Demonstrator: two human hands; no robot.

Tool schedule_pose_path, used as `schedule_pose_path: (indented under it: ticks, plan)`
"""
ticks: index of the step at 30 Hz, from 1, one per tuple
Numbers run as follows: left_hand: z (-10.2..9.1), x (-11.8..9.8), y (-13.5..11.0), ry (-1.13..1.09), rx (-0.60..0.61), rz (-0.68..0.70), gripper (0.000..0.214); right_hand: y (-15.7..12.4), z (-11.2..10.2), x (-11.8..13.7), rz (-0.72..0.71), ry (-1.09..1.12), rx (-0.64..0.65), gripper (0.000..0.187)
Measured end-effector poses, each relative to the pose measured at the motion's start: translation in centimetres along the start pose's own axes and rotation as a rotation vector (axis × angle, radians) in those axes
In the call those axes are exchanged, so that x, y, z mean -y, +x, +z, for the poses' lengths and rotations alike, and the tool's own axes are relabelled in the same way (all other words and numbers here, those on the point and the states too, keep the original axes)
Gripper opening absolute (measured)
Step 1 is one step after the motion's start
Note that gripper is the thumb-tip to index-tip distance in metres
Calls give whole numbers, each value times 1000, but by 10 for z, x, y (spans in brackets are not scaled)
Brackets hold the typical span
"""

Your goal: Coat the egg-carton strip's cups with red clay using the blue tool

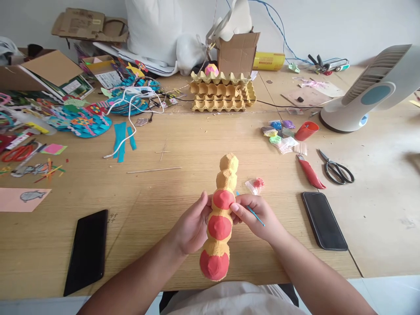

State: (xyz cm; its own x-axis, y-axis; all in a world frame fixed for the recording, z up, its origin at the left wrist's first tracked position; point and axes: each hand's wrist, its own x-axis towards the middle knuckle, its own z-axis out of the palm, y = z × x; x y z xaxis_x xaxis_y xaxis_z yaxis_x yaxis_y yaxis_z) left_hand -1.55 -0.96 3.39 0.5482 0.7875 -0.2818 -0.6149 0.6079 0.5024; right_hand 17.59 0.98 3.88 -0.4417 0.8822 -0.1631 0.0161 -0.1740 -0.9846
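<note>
A strip of egg carton (223, 248) stands out over the table's front edge, its bumps facing up. Red clay (219, 227) covers the three bumps nearest me; the two far ones are bare yellow. My left hand (194, 225) grips the strip from its left side, fingers partly hidden beneath. On the other side, my right hand (256, 215) is closed around a thin blue stick tool (256, 215), its thumb touching the third red bump. Just beyond that hand lies a small plastic bag with reddish clay (257, 183).
Phones lie on the left (87, 249) and right (324, 221). Black scissors (336, 168), a red utility knife (311, 173), a red cup (306, 130) and clay packets (277, 131) sit at right. A white fan (367, 87) stands behind them. Egg cartons (219, 90) are stacked at the back.
</note>
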Motion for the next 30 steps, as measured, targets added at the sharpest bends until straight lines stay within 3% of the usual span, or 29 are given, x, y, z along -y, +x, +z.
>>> schedule_pose_path:
  ticks: [7,10,14,18,23,27,30]
  plan:
    - [-6,0,-1,64,28,32,33,-1,-4,6,-52,70,-37,45]
    - [-7,-2,-2,33,-28,46,25,0,-11,8,-41,80,-135,45]
    - [-5,-4,-3,22,-76,33,26,-1,-21,11,-141,106,-270,24]
    - [-5,-4,-3,32,-112,21,25,-7,-25,12,-198,204,-195,20]
    - [-8,-2,-4,66,-117,11,29,-14,-25,9,-191,159,-43,19]
    - [-7,-2,-4,64,-91,6,27,-16,-22,8,-278,130,-80,26]
    - [-6,-2,-4,51,-89,-3,26,-18,-20,11,-326,92,-104,18]
